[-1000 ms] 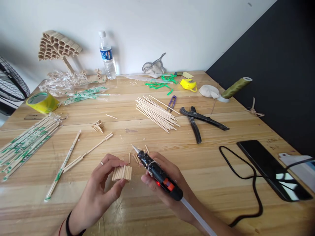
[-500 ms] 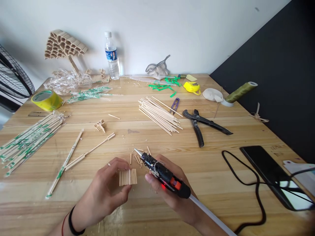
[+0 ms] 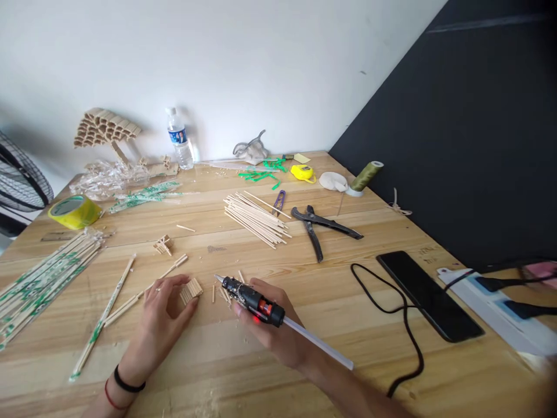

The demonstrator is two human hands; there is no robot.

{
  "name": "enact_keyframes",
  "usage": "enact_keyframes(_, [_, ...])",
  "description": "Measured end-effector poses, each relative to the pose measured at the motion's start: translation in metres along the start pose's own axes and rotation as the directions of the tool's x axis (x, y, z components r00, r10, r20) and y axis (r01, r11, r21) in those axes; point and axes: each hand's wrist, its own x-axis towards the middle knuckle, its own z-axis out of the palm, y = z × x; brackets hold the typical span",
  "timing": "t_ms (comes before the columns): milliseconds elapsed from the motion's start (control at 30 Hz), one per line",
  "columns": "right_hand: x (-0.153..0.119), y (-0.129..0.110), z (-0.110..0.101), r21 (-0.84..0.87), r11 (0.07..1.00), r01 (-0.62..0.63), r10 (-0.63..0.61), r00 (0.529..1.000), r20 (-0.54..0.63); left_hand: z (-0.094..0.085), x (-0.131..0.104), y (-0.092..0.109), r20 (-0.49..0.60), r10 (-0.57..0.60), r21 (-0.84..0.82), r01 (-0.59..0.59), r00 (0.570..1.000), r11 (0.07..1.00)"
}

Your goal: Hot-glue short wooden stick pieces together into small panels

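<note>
Between the thumb and fingers of my left hand (image 3: 163, 313) is a small panel of short wooden sticks (image 3: 190, 291) set side by side, tilted. My right hand (image 3: 274, 322) is wrapped round a black glue gun (image 3: 250, 299) with a red light and an orange part; its metal nozzle points left, apart from the panel. A long translucent glue stick (image 3: 319, 343) juts out of its back end. A few short cut stick pieces (image 3: 224, 294) lie on the wood under the nozzle. Beyond my left hand sits a small stick assembly (image 3: 163, 244).
Loose wooden sticks (image 3: 256, 220), black cutters (image 3: 322, 223) and purple snips (image 3: 279, 201) lie mid-table. Wrapped chopsticks (image 3: 47, 278) and yellow tape (image 3: 73, 212) are left. A water bottle (image 3: 179, 142) and a tree-like stick model (image 3: 107, 129) stand behind. A phone (image 3: 429, 296), cable (image 3: 409, 331) and power strip (image 3: 496, 307) are right.
The view has swung right and up, showing more of the dark wall and power strip. The stick panel has turned and tilted in my left hand. My right hand keeps hold of the glue gun.
</note>
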Motion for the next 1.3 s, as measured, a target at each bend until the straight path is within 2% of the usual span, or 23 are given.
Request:
enact_keyframes(167, [-0.001, -0.008, 0.0, 0.03, 0.997, 0.074, -0.073, 0.997, -0.036, -0.014, 0.009, 0.008, -0.019, 0.071, -0.002, -0.071, 0.997, 0.997])
enact_keyframes(267, [-0.002, -0.014, -0.001, 0.045, 0.991, 0.13, -0.128, 0.991, -0.049, -0.029, 0.025, 0.004, -0.018, 0.099, 0.015, -0.098, 0.995, 0.995])
enact_keyframes(367, [-0.003, -0.017, -0.004, 0.053, 0.989, 0.137, -0.133, 0.988, -0.075, -0.044, 0.046, -0.005, -0.001, 0.068, 0.068, -0.067, 0.998, 0.995])
enact_keyframes(500, [-0.004, -0.018, -0.007, 0.053, 0.994, 0.092, -0.086, 0.991, -0.1, -0.059, 0.069, -0.014, 0.133, 0.016, 0.144, -0.036, 0.991, 0.989])
enact_keyframes(600, [-0.004, -0.016, -0.007, -0.002, 0.996, 0.093, -0.093, 0.989, -0.113, -0.067, 0.077, -0.017, 0.223, -0.027, 0.185, -0.015, 0.974, 0.983])
enact_keyframes(733, [0.0, -0.009, -0.013, -0.095, 0.989, 0.114, -0.125, 0.985, -0.12, -0.074, 0.078, -0.022, 0.25, -0.077, 0.234, 0.017, 0.965, 0.972])
enact_keyframes(833, [0.009, 0.004, -0.025, -0.224, 0.97, 0.091, -0.129, 0.978, -0.161, -0.074, 0.074, -0.026, 0.251, -0.094, 0.253, 0.028, 0.964, 0.967])
enact_keyframes(933, [0.018, 0.019, -0.036, -0.36, 0.932, 0.031, -0.101, 0.979, -0.177, -0.066, 0.069, -0.032, 0.248, -0.091, 0.257, 0.025, 0.965, 0.966])
enact_keyframes(1133, [0.026, 0.039, -0.037, -0.507, 0.86, 0.05, -0.082, 0.996, -0.042, -0.047, 0.058, -0.043, 0.197, -0.084, 0.258, 0.031, 0.977, 0.966])
enact_keyframes(1300, [0.025, 0.04, -0.037, -0.549, 0.833, 0.074, -0.07, 0.997, 0.029, -0.05, 0.045, -0.048, 0.177, -0.056, 0.238, 0.013, 0.983, 0.971])
